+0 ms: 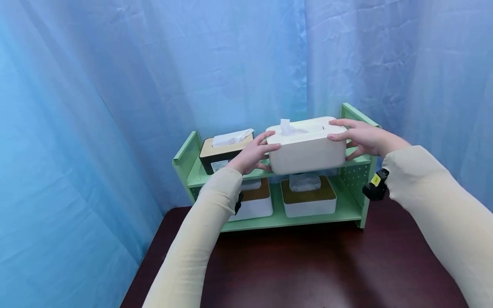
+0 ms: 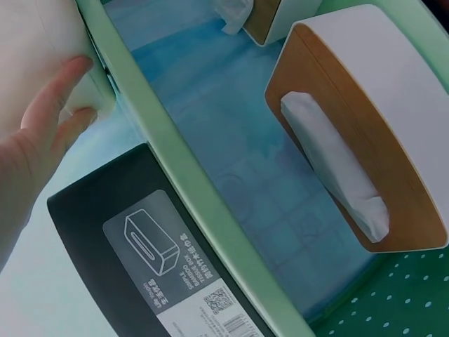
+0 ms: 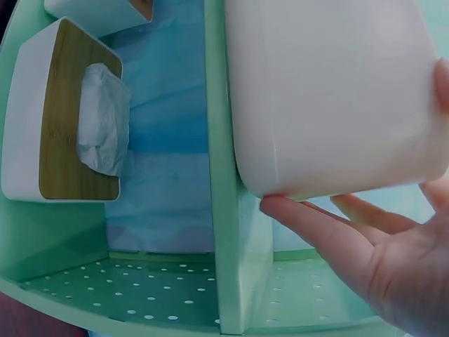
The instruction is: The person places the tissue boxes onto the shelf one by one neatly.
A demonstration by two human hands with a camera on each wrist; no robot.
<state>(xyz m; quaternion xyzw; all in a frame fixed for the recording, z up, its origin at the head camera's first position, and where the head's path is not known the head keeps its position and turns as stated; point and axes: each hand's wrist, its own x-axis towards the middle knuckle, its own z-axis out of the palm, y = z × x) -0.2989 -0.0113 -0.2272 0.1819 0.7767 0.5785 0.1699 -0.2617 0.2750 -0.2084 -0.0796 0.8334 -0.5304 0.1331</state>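
A white tissue box (image 1: 308, 153) with a tissue poking from its top is held between both hands at the upper shelf. My left hand (image 1: 252, 155) grips its left end, and my right hand (image 1: 363, 137) grips its right end, thumb on the front and fingers over the top and side. In the right wrist view, fingers (image 3: 302, 217) press the box's lower corner, close beside the shelf edge. Left of it on the same shelf sits a black tissue box (image 2: 133, 232) with a label and a wood-coloured top, near my left hand.
A green two-tier rack (image 1: 277, 222) with perforated sides stands on the dark red table (image 1: 292, 265). Its lower shelf carries two white tissue boxes with wooden lids, one on the right (image 1: 310, 208) and one on the left (image 1: 256, 208). Blue curtains (image 1: 231, 64) hang behind.
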